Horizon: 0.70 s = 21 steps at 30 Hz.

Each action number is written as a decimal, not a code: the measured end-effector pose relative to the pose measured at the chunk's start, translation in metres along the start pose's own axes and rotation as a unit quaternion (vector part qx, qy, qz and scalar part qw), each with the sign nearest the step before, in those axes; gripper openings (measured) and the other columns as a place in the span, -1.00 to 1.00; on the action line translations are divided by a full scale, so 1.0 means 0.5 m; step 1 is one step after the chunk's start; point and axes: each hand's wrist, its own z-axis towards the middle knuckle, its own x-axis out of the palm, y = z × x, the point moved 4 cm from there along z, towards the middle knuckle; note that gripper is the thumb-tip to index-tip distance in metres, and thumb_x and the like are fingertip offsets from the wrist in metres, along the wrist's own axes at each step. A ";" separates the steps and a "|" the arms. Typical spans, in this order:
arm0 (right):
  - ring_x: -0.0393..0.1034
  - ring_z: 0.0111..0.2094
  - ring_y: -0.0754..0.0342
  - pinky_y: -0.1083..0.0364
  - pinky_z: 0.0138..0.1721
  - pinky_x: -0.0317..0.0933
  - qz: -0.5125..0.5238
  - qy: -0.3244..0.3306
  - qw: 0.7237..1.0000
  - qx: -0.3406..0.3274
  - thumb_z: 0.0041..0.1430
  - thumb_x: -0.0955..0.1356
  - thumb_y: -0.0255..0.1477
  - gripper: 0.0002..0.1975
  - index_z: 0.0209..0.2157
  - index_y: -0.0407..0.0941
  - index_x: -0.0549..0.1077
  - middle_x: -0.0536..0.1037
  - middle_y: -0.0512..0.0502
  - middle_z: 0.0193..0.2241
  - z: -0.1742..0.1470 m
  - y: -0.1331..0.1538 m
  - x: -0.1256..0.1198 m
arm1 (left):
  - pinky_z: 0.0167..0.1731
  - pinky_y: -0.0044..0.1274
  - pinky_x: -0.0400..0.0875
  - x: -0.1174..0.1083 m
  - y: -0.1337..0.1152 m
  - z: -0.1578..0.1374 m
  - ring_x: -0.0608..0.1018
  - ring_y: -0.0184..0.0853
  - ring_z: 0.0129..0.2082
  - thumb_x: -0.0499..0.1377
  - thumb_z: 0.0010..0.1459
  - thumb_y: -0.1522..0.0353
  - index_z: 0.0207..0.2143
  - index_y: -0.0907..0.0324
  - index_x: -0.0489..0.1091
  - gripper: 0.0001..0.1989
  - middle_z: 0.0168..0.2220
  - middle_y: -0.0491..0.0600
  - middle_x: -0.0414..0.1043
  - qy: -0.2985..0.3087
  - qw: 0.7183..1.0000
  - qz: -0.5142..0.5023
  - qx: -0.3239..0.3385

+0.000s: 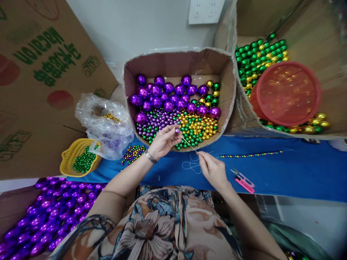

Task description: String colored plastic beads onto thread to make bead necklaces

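Note:
Between the fingertips of my left hand (166, 140) is a small shiny purple bead (177, 131), held over the front edge of a cardboard box (176, 61). My right hand (213, 168) pinches a thin needle (189, 143) that points up and left toward that bead. Loose pale thread (191, 166) curls on the blue cloth below the hands. A strung row of small green, gold and purple beads (251, 155) lies to the right of my right hand. Inside the box, large purple balls (168, 87) sit behind smaller purple, green and gold beads (199, 124).
Thread snips (242, 177) and a pink tool (244, 185) lie on the blue cloth (298, 173). At left are a yellow basket (65, 162), a plastic bag (108, 126) and loose beads (132, 154). A red tub (288, 94) rests in the right-hand box.

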 end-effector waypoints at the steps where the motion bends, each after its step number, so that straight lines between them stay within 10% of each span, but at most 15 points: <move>1: 0.56 -0.29 0.09 0.14 -0.23 0.40 -0.001 0.000 1.000 -0.003 0.34 0.22 -0.44 -0.76 -0.11 -0.10 0.49 0.63 -0.10 -0.25 -0.001 0.000 0.001 | -0.31 -0.60 0.53 0.000 0.001 -0.001 0.61 -0.43 -0.37 0.33 0.09 0.35 -0.16 0.22 0.46 -0.74 -0.33 -0.05 0.55 -0.002 1.000 0.000 0.002; 21: 0.53 -0.37 0.12 0.16 -0.29 0.33 -0.054 0.018 0.998 0.009 0.36 0.20 -0.43 -0.76 -0.12 -0.11 0.47 0.62 -0.09 -0.34 -0.004 -0.010 0.027 | -0.31 -0.55 0.51 0.030 0.043 -0.025 0.59 -0.37 -0.33 0.40 -0.02 0.24 -0.22 0.25 0.48 -0.64 -0.32 0.00 0.53 0.036 0.988 0.149 0.015</move>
